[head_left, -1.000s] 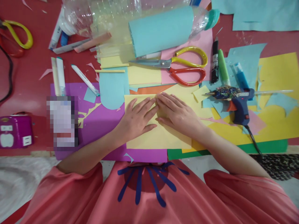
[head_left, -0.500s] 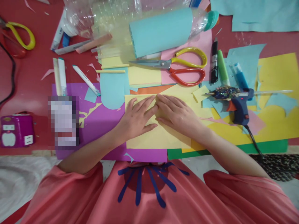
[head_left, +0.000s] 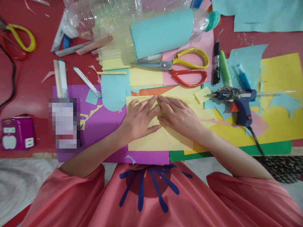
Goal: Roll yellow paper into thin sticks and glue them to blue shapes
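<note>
A pale yellow sheet of paper (head_left: 151, 142) lies flat in front of me, over purple paper (head_left: 101, 126). My left hand (head_left: 140, 119) rests on its left half with the fingers spread. My right hand (head_left: 178, 115) lies on the right half, fingers stretched out and close together. The fingertips of both hands meet near the sheet's top edge. Neither hand has anything in its grasp. Just beyond them lie scissors (head_left: 168, 65) with one yellow and one red handle. A light blue rounded paper piece (head_left: 115, 91) is left of the sheet.
A glue gun (head_left: 243, 104) with a cord lies at the right on paper scraps. A bottle wrapped in blue paper (head_left: 163, 33) lies at the back. Markers (head_left: 87, 82), a blurred-out phone (head_left: 63, 123) and a purple box-like item (head_left: 17, 133) are at the left.
Both hands stay on the yellow sheet in nearly the same place. The left fingers have shifted very slightly; the other things stay where they were.
</note>
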